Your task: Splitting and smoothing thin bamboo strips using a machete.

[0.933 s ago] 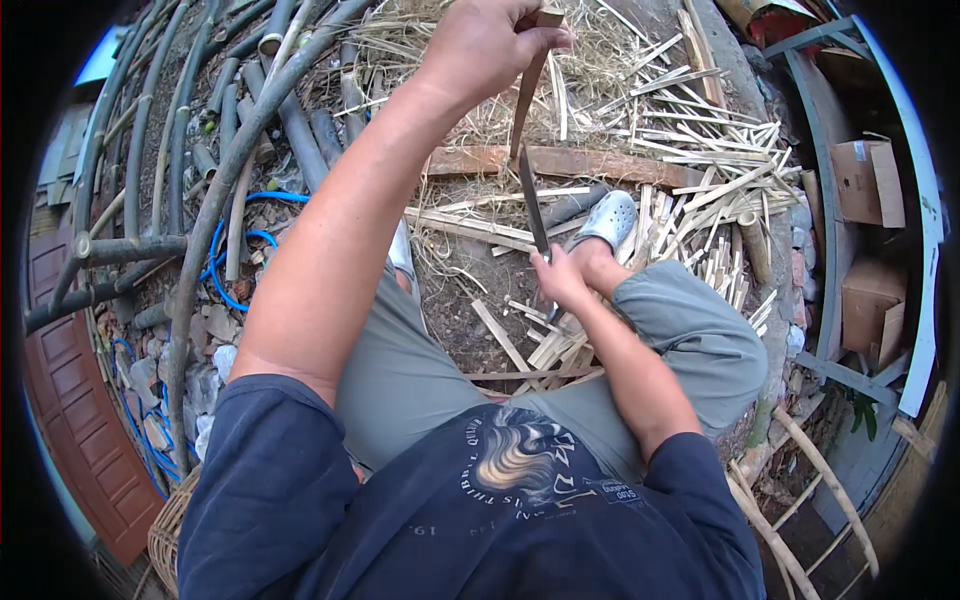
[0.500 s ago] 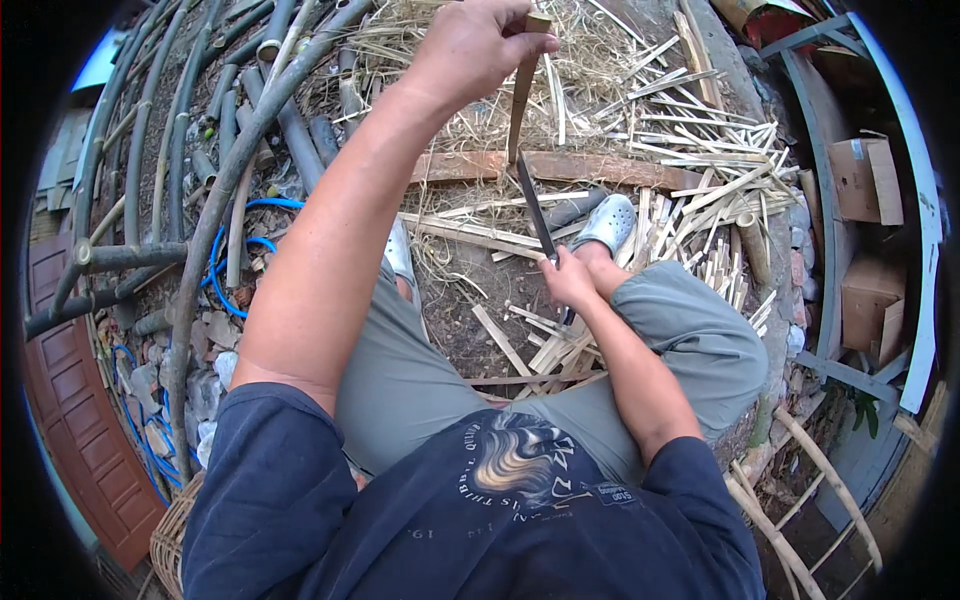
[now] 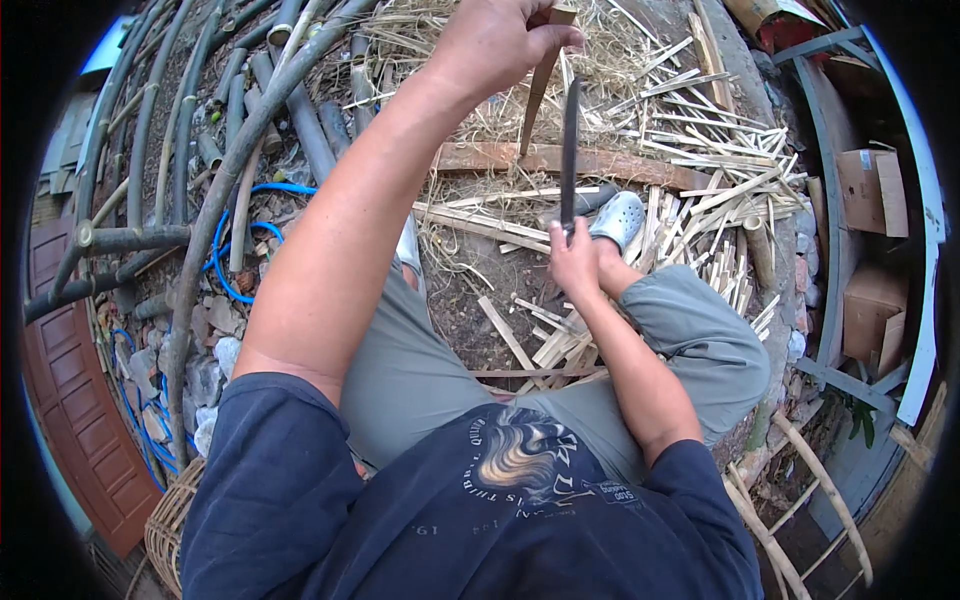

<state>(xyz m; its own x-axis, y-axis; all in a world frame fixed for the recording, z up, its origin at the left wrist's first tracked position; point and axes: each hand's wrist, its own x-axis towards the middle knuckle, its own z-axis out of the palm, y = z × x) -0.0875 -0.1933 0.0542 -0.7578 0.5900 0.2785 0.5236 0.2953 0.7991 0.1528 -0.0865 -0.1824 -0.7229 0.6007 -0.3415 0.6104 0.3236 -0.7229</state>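
My left hand [image 3: 497, 45] is raised at the top and grips the upper end of a bamboo strip [image 3: 539, 98]. The strip hangs down, its lower end at a reddish-brown plank [image 3: 610, 163] lying crosswise on the ground. My right hand [image 3: 575, 260], closed around a knife handle that the fingers mostly hide, is near my right foot. The long dark knife blade [image 3: 569, 150] points up and away, to the right of the strip and apart from it.
Split bamboo strips [image 3: 735, 165] and pale shavings [image 3: 630, 60] litter the ground ahead and to the right. Bamboo poles [image 3: 240, 150] and a blue hose [image 3: 220, 250] lie to the left. A shelf with cardboard boxes [image 3: 868, 190] stands at the right; a wicker basket [image 3: 170, 530] is at lower left.
The knife blade has swung upright and away from the strip's lower end, where it was before. My left hand and the strip have shifted slightly right in the view.
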